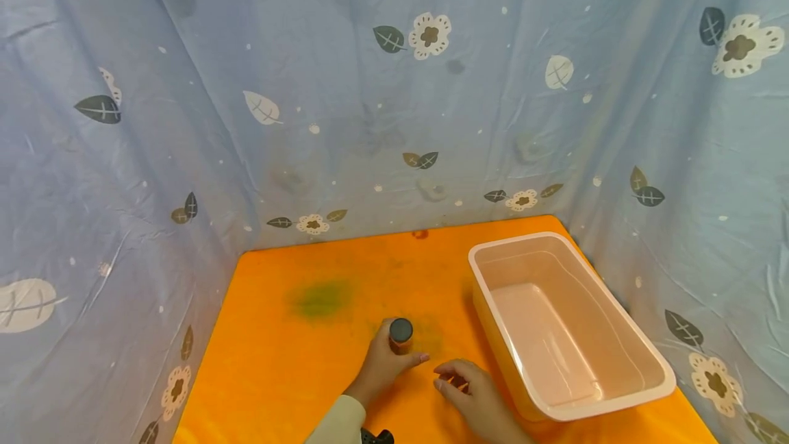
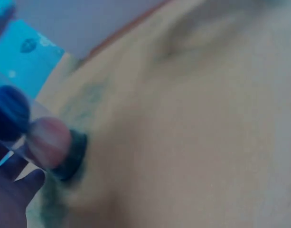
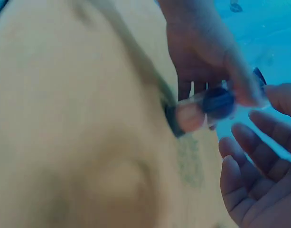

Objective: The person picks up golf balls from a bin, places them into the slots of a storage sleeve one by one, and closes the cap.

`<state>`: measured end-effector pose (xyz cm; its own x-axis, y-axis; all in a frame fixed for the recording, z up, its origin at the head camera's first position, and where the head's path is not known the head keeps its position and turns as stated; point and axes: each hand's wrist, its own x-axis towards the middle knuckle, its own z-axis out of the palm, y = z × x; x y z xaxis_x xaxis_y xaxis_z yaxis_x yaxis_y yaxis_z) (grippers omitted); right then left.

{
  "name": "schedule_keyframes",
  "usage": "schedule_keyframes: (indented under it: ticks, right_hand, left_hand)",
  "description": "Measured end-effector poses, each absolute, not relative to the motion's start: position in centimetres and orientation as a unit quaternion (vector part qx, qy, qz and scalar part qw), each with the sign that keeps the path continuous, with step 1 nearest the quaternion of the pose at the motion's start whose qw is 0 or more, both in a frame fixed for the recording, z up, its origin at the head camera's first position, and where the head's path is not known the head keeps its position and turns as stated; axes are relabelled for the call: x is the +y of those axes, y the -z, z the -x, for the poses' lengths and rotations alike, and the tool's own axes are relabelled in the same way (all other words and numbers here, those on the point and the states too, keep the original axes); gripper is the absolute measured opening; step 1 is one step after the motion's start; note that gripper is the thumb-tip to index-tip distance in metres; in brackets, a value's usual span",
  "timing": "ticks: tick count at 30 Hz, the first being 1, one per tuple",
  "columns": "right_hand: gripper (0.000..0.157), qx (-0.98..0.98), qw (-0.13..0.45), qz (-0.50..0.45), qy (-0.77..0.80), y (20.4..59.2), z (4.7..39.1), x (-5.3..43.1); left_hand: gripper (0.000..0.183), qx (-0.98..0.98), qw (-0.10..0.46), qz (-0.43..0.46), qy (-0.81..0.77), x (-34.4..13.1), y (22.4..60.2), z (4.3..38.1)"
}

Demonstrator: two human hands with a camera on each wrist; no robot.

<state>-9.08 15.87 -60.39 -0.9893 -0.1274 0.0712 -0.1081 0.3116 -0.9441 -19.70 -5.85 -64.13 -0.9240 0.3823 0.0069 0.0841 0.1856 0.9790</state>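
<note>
My left hand (image 1: 380, 364) holds a clear tube (image 1: 401, 338) upright over the orange table, its dark round cap facing up. Through the tube's wall in the left wrist view show a dark blue ball (image 2: 10, 114) and a pinkish ball (image 2: 48, 141), with a dark cap (image 2: 73, 156) at the tube's lower end. My right hand (image 1: 471, 392) hovers just right of the tube, fingers loosely bent and apart. Seen from the right wrist, the left fingers lie around the tube (image 3: 207, 110), and my right hand (image 3: 264, 180) has nothing in its palm.
A pale pink plastic tub (image 1: 570, 406) stands on the right of the orange table (image 1: 265, 355), close beside my right hand. Blue-grey curtains (image 1: 345, 88) with flowers and leaves hang behind and on both sides. A green stain (image 1: 322, 299) marks the table left of centre.
</note>
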Motion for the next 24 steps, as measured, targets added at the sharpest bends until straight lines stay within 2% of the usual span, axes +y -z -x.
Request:
schedule_keyframes:
  ticks: [4,7,11,17,24]
  right_hand:
    - [0.040,0.778,0.046,0.014,0.627,59.6,10.4,14.5]
    - [0.056,0.739,0.066,-0.014,0.670,59.1,11.8,13.2]
    - [0.064,0.719,0.073,-0.036,0.691,58.8,13.7,11.6]
    - [0.063,0.715,0.073,-0.050,0.694,58.7,15.7,10.6]
    - [0.040,0.705,0.069,-0.056,0.703,59.0,16.4,10.6]
  left_hand:
    - [0.056,0.735,0.149,-0.131,-0.648,-6.8,63.0,19.2]
    - [0.056,0.714,0.139,-0.124,-0.675,-7.1,62.3,18.9]
    - [0.055,0.696,0.132,-0.109,-0.698,-7.0,62.0,18.9]
    - [0.055,0.714,0.142,-0.079,-0.681,-6.9,62.2,19.0]
    - [0.047,0.731,0.112,-0.062,-0.670,-6.5,62.2,18.8]
